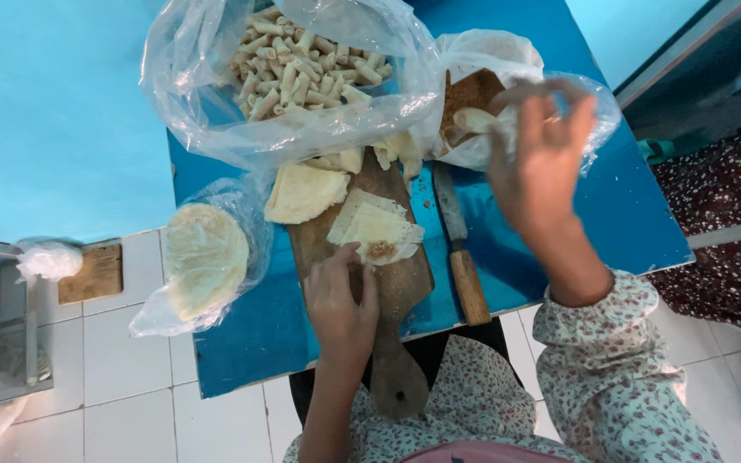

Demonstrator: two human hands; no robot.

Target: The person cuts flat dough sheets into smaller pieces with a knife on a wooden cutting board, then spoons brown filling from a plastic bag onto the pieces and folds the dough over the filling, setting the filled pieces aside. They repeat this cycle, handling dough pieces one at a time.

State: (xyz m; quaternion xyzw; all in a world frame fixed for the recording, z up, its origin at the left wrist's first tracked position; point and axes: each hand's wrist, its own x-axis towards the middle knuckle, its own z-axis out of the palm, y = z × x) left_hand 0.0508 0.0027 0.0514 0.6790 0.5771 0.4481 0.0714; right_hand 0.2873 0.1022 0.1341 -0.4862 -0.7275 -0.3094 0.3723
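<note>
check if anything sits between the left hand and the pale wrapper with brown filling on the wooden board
Nothing visible does. The left hand already touches the near edge of the pale triangular wrapper with brown filling on the long wooden cutting board.

Filled wrapper (376,233) flat on board (396,283)

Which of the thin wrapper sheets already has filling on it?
The cut wrapper on the wooden board, by the left hand. It carries brown filling; the others are bare.
</note>
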